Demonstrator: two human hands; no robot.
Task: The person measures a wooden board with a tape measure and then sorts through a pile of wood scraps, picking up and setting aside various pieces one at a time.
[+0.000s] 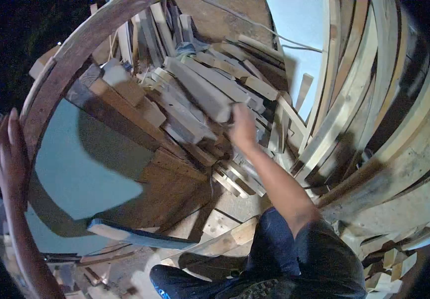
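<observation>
At the far left, my left hand (9,149) is against the outer side of a long wooden plank (50,92), which looks curved through the lens; its fingers point up along the edge and look stretched out. My right hand (242,128) is closed at the end of a grey-brown wooden piece (200,92) on top of the wood pile. The fingertips of this hand are partly hidden behind the hand itself. Around it lie more cut wooden pieces (175,117), stacked at an angle.
Long boards (349,109) stand or lean on the right. A pale green panel (85,174) lies at the left, near a blue-edged board (135,236). Small offcuts (389,269) lie at the lower right. A cable (255,22) crosses the top.
</observation>
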